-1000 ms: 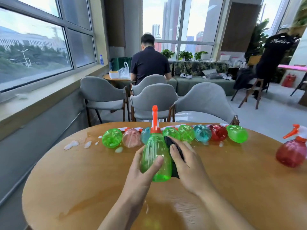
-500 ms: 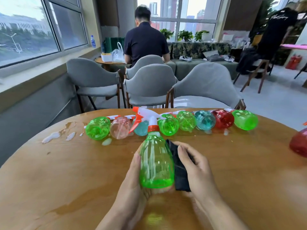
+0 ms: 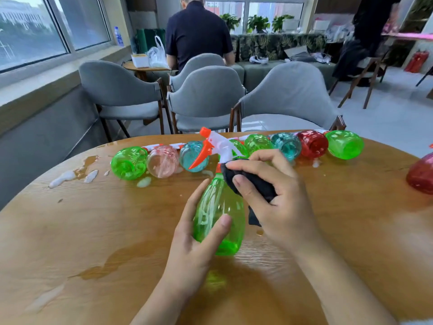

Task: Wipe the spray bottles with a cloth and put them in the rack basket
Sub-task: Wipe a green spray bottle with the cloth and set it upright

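Note:
A green spray bottle (image 3: 219,214) with a white and orange trigger head stands tilted on the round wooden table (image 3: 93,231). My left hand (image 3: 194,240) grips its lower body, thumb across the front. My right hand (image 3: 278,200) holds a dark cloth (image 3: 255,184) bunched against the bottle's neck and shoulder. Behind them, several bottles lie on their sides in a row: green (image 3: 128,163), pink (image 3: 162,161), teal (image 3: 193,156), red (image 3: 312,144) and green (image 3: 344,144). No rack basket is in view.
White foam blobs (image 3: 68,177) and wet patches (image 3: 112,266) mark the table's left side. Another red bottle (image 3: 421,174) sits at the right edge. Three grey chairs (image 3: 206,95) stand beyond the table. A person (image 3: 196,34) sits with their back turned.
My right hand has slid the cloth up from the bottle's side to its neck. The bottle has tipped to the right and its trigger head has turned toward the left.

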